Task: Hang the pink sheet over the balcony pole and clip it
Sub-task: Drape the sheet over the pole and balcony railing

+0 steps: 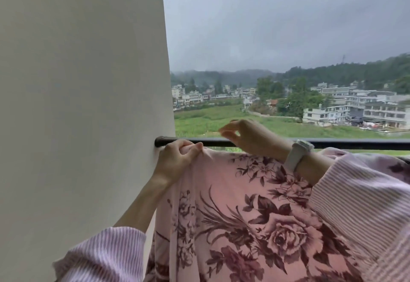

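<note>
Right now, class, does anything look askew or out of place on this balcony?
Only the pink floral sheet: its top edge sits bunched in the left hand below the black metal pole, not over it. The right hand hovers above.

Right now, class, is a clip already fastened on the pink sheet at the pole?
No: the left hand merely pinches the pink sheet beside the black pole, and no clip shows.

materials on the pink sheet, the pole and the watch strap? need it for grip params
Pink sheet: thin woven fabric, matte, likely cotton or a blend; it folds softly where the left hand pinches it. Pole: rigid, dark, slight sheen, probably painted or coated metal. Watch strap: smooth pale band, looks like silicone or rubber; can't confirm.
</note>
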`<state>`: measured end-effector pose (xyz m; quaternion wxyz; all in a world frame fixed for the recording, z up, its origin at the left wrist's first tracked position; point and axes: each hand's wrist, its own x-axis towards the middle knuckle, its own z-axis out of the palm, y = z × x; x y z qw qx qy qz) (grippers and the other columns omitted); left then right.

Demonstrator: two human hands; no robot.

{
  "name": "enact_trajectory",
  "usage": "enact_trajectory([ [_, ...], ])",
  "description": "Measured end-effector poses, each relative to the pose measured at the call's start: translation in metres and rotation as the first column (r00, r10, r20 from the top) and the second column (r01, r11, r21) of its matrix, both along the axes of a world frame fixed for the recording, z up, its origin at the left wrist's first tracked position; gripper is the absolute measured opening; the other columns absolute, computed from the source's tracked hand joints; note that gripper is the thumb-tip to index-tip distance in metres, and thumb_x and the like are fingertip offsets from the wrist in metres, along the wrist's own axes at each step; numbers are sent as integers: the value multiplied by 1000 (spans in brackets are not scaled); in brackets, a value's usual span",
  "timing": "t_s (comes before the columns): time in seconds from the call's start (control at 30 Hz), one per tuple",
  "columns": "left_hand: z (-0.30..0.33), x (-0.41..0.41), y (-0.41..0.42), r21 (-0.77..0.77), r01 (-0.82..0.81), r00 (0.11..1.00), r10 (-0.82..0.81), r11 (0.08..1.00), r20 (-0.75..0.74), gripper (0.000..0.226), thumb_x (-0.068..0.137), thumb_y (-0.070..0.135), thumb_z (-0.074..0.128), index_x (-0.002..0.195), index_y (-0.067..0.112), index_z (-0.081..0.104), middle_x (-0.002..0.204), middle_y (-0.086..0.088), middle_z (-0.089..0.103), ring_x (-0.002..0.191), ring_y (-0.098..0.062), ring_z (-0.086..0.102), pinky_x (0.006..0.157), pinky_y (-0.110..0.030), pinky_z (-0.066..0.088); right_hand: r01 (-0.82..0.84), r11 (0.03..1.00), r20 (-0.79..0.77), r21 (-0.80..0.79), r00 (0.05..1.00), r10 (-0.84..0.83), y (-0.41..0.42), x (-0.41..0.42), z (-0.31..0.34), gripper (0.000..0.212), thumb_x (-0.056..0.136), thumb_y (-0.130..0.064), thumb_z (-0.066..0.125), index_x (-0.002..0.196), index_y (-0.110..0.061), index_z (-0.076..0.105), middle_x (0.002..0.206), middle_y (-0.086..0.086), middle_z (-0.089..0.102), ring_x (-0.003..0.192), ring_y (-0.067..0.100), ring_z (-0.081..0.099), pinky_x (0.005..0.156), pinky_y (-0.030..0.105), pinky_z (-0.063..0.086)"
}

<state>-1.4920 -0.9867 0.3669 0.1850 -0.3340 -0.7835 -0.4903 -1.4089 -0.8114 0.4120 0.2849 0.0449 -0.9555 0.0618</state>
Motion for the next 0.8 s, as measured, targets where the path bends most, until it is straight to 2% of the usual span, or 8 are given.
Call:
enact_trajectory([
  [0.07,-7,0,-5,91,35,999,-36,995,8,33,81,34,63,105,9,64,101,-1,64,90,-10,57,73,-9,43,-122,992,-4,24,993,122,-27,7,-15,29,93,-31,46,116,-21,60,116,-1,62,97,18,60,80,29,48],
  [0.17,-24,4,-18,232,2,998,-15,973,57,40,80,35,63,113,13,57,109,1,59,99,-13,55,85,-26,45,-84,992,-73,92,993,90,-43,5,-27,30,95,-35,40,118,-29,58,116,-4,59,98,19,57,73,32,45],
  [0.3,-52,5,-43,306,16,974,-84,952,210,40,80,35,64,115,20,54,102,6,60,94,-11,58,80,-27,49,-90,983,-189,160,975,120,-53,-3,-32,35,95,-33,39,126,-22,52,119,1,57,103,22,56,70,29,40],
  [0.4,-66,0,-58,284,78,927,-174,956,332,13,84,27,62,93,17,64,88,0,66,86,-19,63,71,-22,52,-116,976,-153,182,977,145,-65,-11,-34,42,93,-33,44,133,-19,43,124,2,55,112,21,51,81,30,40],
  [0.47,-68,-5,-63,265,38,952,-116,963,284,13,86,25,59,77,18,64,74,-1,64,70,-15,59,61,-23,49,-76,982,-118,170,988,97,-70,-17,-32,45,92,-38,44,134,-21,42,123,1,54,115,21,46,90,35,39],
  [0.6,-57,-16,-71,284,-78,992,47,956,116,21,89,20,55,69,17,59,58,2,55,47,-4,44,46,-18,34,-24,992,-129,121,991,40,-78,-28,-27,30,89,-38,50,111,-21,61,109,0,57,108,20,46,84,32,33],
  [0.7,-37,-26,-71,332,-142,990,140,933,30,16,89,15,54,74,12,60,59,2,54,48,-6,43,45,-18,33,-25,992,-172,127,984,47,-88,-34,-25,19,89,-32,54,95,-17,65,102,-2,62,100,19,50,81,31,34],
  [0.8,-12,-42,-62,348,-178,975,212,921,-63,13,89,11,53,79,5,60,73,-8,61,64,-18,50,56,-21,35,22,985,-251,169,968,21,-92,-42,-12,21,91,-32,51,93,-15,64,102,-1,63,97,18,54,72,26,32],
])
